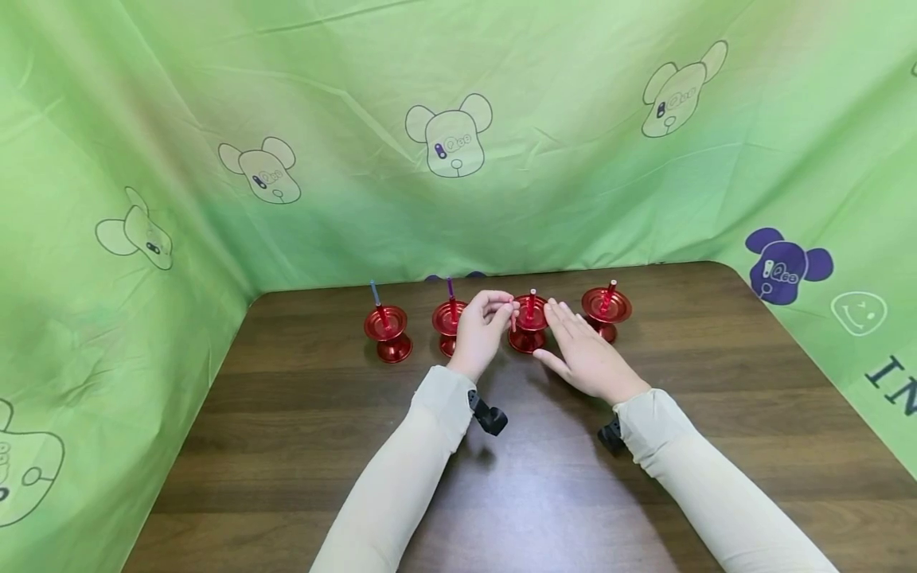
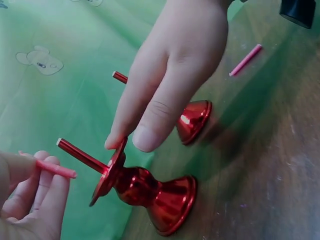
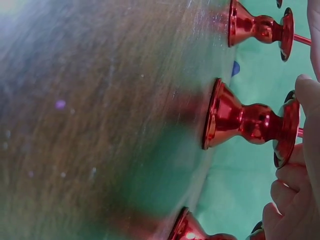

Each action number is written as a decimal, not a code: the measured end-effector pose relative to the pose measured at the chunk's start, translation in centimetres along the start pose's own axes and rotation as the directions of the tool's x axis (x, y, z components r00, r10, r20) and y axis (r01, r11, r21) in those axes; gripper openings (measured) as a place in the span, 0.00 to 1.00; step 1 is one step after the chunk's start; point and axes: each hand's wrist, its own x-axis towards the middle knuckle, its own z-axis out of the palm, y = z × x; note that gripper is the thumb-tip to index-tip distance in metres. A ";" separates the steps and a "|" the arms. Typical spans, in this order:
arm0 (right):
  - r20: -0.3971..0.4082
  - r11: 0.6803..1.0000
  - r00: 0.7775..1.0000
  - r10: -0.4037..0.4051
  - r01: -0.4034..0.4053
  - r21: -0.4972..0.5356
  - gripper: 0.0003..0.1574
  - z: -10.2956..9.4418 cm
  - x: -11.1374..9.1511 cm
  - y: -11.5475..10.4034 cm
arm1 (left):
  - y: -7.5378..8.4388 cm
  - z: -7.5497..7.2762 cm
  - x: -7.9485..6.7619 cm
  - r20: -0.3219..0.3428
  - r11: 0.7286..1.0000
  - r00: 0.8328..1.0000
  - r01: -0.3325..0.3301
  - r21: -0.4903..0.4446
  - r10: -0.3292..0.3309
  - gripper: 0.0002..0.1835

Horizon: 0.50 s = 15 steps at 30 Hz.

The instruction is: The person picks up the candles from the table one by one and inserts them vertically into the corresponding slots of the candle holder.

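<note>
The pink candle (image 2: 59, 170) is pinched by the thumb and fingers of the left hand (image 1: 481, 330), just beside the tube (image 2: 82, 156) of the third red holder (image 1: 528, 321) from the left, and not inside it. The right hand (image 1: 583, 354) has its fingers straight, with the tips at the rim of this same holder and the thumb spread away. As I judge it, the step is to bring the candle into the tube; to do it well, one should raise it above the pale-edged mouth, turn it to the same line as the tube, and lower it gently, because such a thin stick may snap from a sideways push. The right hand should rest lightly, since pressing one edge could tip the holder (its dish looks rather wide for its foot). The left wrist view shows a loose candle (image 2: 246, 60), also pink, lying on the table (image 1: 301, 422); in the head view I cannot find it, probably because the right hand or arm covers it. Only the head view, however, shows the blue candle (image 1: 376, 293) and the purple candle (image 1: 450, 288), standing in the first two holders.
</note>
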 end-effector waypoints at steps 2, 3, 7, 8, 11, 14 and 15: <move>0.001 1.000 1.000 -0.001 0.001 0.002 0.48 0.1 0.0 0.0 | 0.2 0.2 0.3 -0.012 1.000 1.000 -0.009 -0.016 0.009 0.08; 0.002 1.000 1.000 -0.001 0.001 0.000 0.48 0.1 0.0 0.0 | 0.3 0.3 0.5 -0.019 1.000 1.000 -0.015 -0.027 0.014 0.08; -0.001 1.000 1.000 -0.005 0.005 -0.002 0.49 0.3 0.0 0.1 | 0.9 0.7 1.2 -0.021 0.999 0.999 -0.032 -0.040 0.031 0.08; -0.003 1.000 1.000 -0.006 0.006 -0.003 0.49 0.3 0.0 0.2 | 1.0 0.8 1.4 -0.017 0.999 0.999 -0.036 -0.041 0.035 0.08; -0.010 1.000 1.000 -0.009 0.009 -0.006 0.49 0.4 0.0 0.2 | 1.3 1.1 1.9 -0.008 0.998 0.998 -0.056 -0.038 0.056 0.08; -0.019 1.000 1.000 -0.013 0.013 -0.010 0.49 0.4 0.0 0.2 | 1.6 1.3 2.3 -0.008 0.996 0.997 -0.081 -0.046 0.081 0.08; -0.022 1.000 1.000 -0.015 0.015 -0.010 0.48 0.4 0.0 0.2 | 1.6 1.4 2.4 -0.010 0.995 0.996 -0.087 -0.047 0.086 0.08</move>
